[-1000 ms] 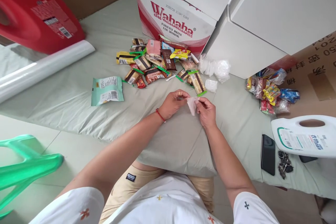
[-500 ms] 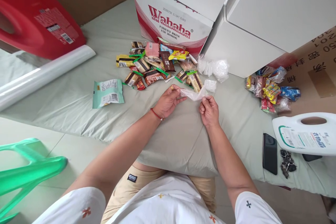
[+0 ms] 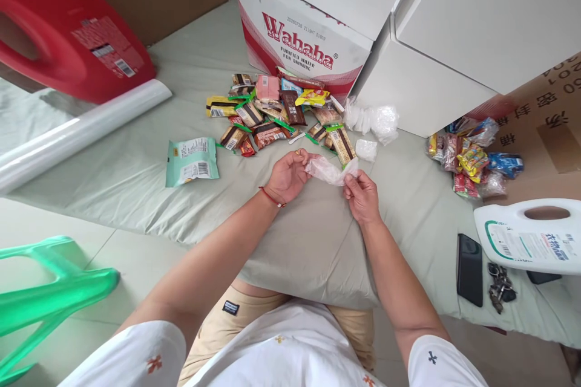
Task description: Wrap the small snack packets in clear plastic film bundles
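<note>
- Nearest: green plastic stool [image 3: 49, 290] off to the left on the floor. Phone [image 3: 469, 269] and keys [image 3: 499, 283] lie on the right, just beside a white jug [image 3: 531, 236] on its side. All are well apart from the hands.
- Left hand [image 3: 287, 176]: fingertips pinched shut on one end of a clear plastic bag [image 3: 327, 170], palm turned inward.
- Right hand [image 3: 362, 193]: thumb and fingers closed narrow on the bag's other end.
- The bag hangs between the two hands, just above the pale green sheet [image 3: 136, 175] and slightly slack. The two-point pinch probably keeps the thin film spread rather than bunched.
- Just beyond: one small folded bag [image 3: 365, 149] beside a snack pile [image 3: 276, 112], and a green pouch [image 3: 192, 161] lying apart to the left.
- More crumpled bags [image 3: 372, 120] sit near the pile, within easy reach by the look of it.
- A second snack heap [image 3: 472, 154] lies far right.
- Far: Wahaha box [image 3: 302, 48], white cartons [image 3: 454, 24], red jug [image 3: 68, 36], film roll [image 3: 77, 130].
</note>
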Action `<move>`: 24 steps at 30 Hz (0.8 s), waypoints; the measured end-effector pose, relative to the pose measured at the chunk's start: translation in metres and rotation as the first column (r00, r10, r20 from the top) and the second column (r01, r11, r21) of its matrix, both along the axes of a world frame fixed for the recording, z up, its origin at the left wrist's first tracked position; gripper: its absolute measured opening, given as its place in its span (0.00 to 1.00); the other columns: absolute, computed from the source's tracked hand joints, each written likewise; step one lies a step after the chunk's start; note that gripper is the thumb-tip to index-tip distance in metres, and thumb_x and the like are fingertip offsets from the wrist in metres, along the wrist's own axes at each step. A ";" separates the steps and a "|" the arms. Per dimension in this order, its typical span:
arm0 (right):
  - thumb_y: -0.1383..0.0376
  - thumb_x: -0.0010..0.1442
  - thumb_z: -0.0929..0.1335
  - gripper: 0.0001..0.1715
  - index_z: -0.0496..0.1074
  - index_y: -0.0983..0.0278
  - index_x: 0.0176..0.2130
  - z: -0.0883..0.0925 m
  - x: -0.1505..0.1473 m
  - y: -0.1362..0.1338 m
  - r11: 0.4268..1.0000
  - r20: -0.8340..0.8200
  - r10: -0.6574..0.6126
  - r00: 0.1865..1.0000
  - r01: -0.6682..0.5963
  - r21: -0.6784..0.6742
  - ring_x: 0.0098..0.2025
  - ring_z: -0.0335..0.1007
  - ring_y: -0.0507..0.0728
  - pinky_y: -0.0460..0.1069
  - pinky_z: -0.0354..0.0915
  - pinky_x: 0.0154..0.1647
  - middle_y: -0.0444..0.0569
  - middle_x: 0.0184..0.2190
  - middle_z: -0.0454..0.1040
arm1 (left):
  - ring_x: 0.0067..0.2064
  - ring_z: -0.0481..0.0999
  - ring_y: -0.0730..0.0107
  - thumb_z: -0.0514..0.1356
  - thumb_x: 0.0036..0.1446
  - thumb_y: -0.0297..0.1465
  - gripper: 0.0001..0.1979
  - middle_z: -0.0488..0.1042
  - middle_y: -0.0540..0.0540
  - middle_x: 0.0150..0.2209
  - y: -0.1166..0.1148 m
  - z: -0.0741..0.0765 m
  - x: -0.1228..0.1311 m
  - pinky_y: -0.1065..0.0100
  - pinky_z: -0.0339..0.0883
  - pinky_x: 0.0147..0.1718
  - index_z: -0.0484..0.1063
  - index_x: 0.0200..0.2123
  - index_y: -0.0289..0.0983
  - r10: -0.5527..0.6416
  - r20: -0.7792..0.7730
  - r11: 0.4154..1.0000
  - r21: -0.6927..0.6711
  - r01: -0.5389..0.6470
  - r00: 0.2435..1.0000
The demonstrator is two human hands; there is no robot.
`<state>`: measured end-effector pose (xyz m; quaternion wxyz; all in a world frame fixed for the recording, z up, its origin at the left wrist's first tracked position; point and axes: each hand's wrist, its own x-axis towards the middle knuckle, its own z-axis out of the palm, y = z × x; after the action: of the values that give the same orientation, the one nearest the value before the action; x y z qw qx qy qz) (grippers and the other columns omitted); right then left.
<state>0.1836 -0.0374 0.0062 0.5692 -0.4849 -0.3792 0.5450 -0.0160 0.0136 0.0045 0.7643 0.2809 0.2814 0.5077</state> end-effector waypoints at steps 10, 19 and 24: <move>0.50 0.46 0.81 0.23 0.77 0.61 0.36 -0.002 0.003 0.001 0.998 0.033 0.035 0.999 -0.033 -0.047 0.20 0.53 0.46 0.45 0.52 0.20 0.36 0.22 0.65 | 0.22 0.62 0.78 0.74 0.43 0.54 0.28 0.69 0.53 0.24 -0.011 0.000 0.006 0.72 0.50 0.20 0.74 0.32 0.36 -0.334 -0.319 0.934 0.018 0.358 0.887; 0.51 0.46 0.80 0.24 0.74 0.60 0.35 -0.007 0.004 0.006 0.984 0.100 -0.175 0.979 0.177 -0.010 0.20 0.54 0.45 0.44 0.52 0.18 0.37 0.25 0.71 | 0.26 0.61 0.78 0.73 0.48 0.48 0.23 0.65 0.55 0.25 -0.003 -0.007 0.006 0.71 0.54 0.26 0.69 0.31 0.38 0.018 -0.252 0.986 0.163 0.024 0.968; 0.52 0.45 0.81 0.24 0.75 0.61 0.35 -0.004 0.010 0.007 0.978 0.078 -0.210 0.975 0.211 -0.003 0.20 0.53 0.45 0.44 0.50 0.19 0.38 0.26 0.72 | 0.34 0.70 0.74 0.73 0.50 0.43 0.20 0.71 0.52 0.32 0.004 -0.007 0.002 0.71 0.65 0.36 0.67 0.32 0.40 0.243 -0.145 0.963 0.156 -0.221 0.959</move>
<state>0.1939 -0.0299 0.0022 0.6059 -0.5462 -0.3443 0.4647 -0.0142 0.0173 -0.0025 0.6525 0.3384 0.3381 0.5877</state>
